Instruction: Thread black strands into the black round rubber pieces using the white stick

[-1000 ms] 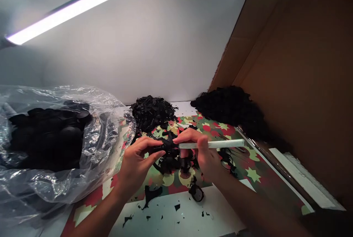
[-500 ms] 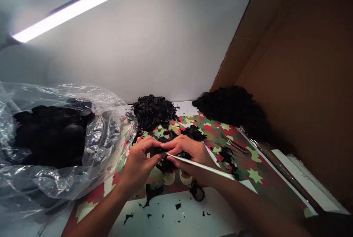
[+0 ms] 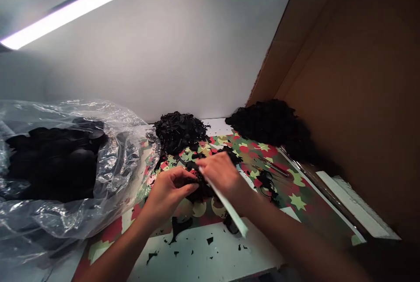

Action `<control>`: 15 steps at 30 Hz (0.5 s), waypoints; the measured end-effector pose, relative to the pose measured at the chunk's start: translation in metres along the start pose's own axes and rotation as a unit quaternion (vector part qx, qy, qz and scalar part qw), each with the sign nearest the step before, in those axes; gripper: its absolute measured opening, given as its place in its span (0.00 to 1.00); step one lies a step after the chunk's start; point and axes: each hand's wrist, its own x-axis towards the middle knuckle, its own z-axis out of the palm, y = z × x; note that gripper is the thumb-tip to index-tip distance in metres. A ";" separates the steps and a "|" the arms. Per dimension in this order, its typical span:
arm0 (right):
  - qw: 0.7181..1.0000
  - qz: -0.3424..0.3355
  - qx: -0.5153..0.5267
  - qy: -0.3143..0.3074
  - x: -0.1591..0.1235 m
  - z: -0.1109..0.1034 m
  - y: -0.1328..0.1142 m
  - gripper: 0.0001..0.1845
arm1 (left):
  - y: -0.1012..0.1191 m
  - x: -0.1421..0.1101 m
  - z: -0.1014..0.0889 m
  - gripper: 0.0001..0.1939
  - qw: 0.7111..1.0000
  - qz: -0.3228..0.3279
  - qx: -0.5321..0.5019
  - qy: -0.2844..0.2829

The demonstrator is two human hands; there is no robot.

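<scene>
My left hand point(image 3: 170, 188) is pinched, thumb and forefinger close together on a dark piece that I cannot make out against the black scraps point(image 3: 201, 192) under it. Just to its right, my right hand point(image 3: 223, 174), a little blurred, is closed around a long thin white stick-like tool point(image 3: 231, 214). The tool's back end slants down toward me, and its working tip is hidden by the fingers. Both hands hover over a sheet patterned in red, green and yellow point(image 3: 318, 216), where several black offcuts lie.
A clear plastic bag point(image 3: 121, 159) on the left holds many black discs point(image 3: 55, 155). Black shavings point(image 3: 179, 131) are heaped at the back, with a larger dark pile point(image 3: 272, 124) beside the cardboard point(image 3: 354, 76). Tweezers-like metal tools point(image 3: 275, 168) lie to the right.
My right hand has moved slightly up and apart from my left hand. The white tool has swung to a steeper slant. The whole view has shifted a little.
</scene>
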 end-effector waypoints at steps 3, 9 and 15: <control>0.991 0.129 0.028 0.029 0.004 -0.011 0.011 0.08 | 0.004 -0.001 0.000 0.07 1.000 -0.009 -0.025 -0.011; 0.931 0.238 0.276 -0.009 0.011 -0.024 -0.006 0.09 | 0.006 0.001 -0.005 0.05 0.999 0.030 -0.003 0.038; 0.924 0.227 0.297 -0.075 0.009 -0.023 -0.018 0.05 | 0.002 0.002 -0.007 0.06 0.997 0.042 0.032 0.053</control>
